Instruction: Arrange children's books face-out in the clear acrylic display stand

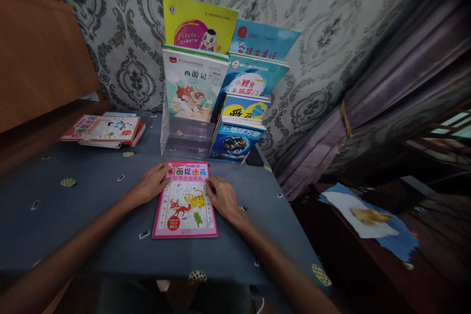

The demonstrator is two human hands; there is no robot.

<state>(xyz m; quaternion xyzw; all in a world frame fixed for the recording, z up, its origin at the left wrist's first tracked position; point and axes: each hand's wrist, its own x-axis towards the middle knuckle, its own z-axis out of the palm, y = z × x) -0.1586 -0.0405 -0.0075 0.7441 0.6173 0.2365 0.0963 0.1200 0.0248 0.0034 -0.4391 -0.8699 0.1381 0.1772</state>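
Note:
A pink-bordered picture book (187, 211) with a cartoon fox and a yellow cat on its cover lies face up on the table. My left hand (154, 182) grips its upper left edge, with the fingertips over the cover's margin. Closed against the right edge, my right hand (223, 197) has its fingers curled and partly hidden. Just beyond the book stands a clear acrylic book rack (187, 140). Its left column holds a white-covered book (195, 88) and a yellow-green book (200, 22); the right column holds several blue ones, with an earth-cover book (237, 142) in front.
A stack of books (105, 127) lies at the table's back left. A dark flat object (254, 156) sits beside the rack. The patterned wall (128, 73) rises behind the grey tablecloth (91, 206). To the right are a tied curtain (312, 157) and a blue cloth (401, 250).

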